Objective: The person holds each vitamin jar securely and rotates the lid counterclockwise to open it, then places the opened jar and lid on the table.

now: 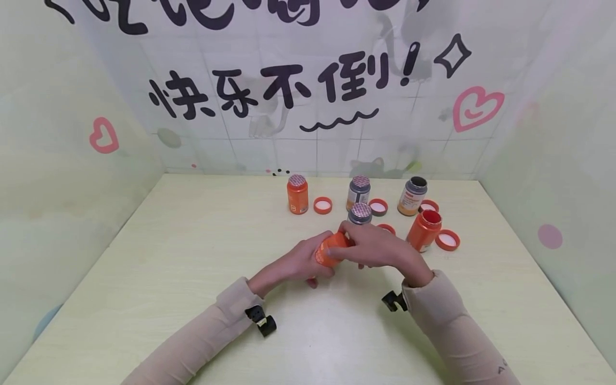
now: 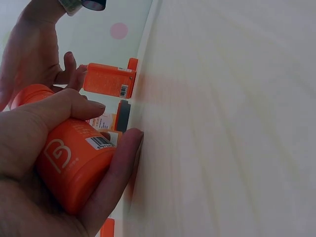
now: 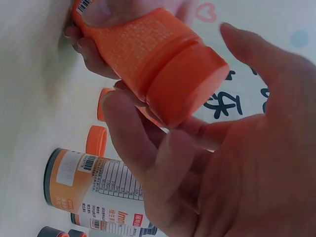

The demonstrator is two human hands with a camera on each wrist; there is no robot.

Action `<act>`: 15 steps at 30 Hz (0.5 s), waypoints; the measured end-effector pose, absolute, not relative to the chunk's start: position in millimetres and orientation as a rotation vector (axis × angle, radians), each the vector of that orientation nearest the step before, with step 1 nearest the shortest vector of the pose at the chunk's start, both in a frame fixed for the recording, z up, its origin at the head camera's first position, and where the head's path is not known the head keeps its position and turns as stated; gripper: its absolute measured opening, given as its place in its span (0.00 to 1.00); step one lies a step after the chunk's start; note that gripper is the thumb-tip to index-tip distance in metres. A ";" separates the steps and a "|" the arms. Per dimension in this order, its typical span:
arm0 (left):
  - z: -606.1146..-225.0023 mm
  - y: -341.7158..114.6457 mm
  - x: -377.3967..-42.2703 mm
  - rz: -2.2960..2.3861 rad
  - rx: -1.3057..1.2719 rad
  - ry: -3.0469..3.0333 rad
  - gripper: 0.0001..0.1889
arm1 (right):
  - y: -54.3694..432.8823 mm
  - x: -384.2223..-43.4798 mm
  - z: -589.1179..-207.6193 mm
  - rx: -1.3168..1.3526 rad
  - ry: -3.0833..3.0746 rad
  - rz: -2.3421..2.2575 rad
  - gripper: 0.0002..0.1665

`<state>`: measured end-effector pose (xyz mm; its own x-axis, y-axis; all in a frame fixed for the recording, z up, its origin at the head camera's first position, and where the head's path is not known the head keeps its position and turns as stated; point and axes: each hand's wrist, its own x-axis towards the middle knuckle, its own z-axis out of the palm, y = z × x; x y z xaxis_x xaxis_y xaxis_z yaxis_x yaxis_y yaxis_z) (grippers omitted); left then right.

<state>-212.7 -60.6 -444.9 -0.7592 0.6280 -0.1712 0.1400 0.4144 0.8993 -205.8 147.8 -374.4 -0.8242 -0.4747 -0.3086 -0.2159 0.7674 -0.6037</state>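
An orange bottle (image 1: 331,250) with its cap (image 3: 187,84) on is tilted in my left hand (image 1: 304,260). The left fingers and thumb wrap its body, as the left wrist view shows. My right hand (image 1: 377,245) is at the cap end. In the right wrist view its fingers (image 3: 129,133) curve loosely beside and below the cap, while the thumb (image 3: 256,52) stands away from it. Just behind the right hand is a foil-sealed grey bottle (image 1: 361,213), its lower part hidden by that hand.
Further back stand a foil-sealed orange bottle (image 1: 298,198), a second foil-sealed grey bottle (image 1: 354,197) and an uncapped grey bottle (image 1: 411,199). An uncapped orange-red bottle (image 1: 422,232) is at the right. Several loose caps (image 1: 323,205) lie beside the bottles on the pale table (image 1: 216,224).
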 end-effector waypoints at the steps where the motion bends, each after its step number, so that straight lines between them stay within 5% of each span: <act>1: -444.9 -60.7 -212.7 1.321 0.655 2.185 0.26 | 147.2 -205.6 -374.8 -0.511 2.513 -0.789 0.30; 9: -444.8 -59.9 -212.0 1.300 0.664 2.205 0.28 | 146.2 -203.9 -376.1 -0.397 2.566 -0.717 0.33; 15: -443.8 -59.9 -211.7 1.306 0.649 2.196 0.27 | 146.3 -203.6 -372.0 -0.452 2.542 -0.722 0.25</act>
<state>-211.7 -59.9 -443.8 -0.7615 0.6243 -0.1742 0.1450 0.4261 0.8930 -203.6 146.3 -372.0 -0.8420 -0.4227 -0.3353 -0.1833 0.8087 -0.5589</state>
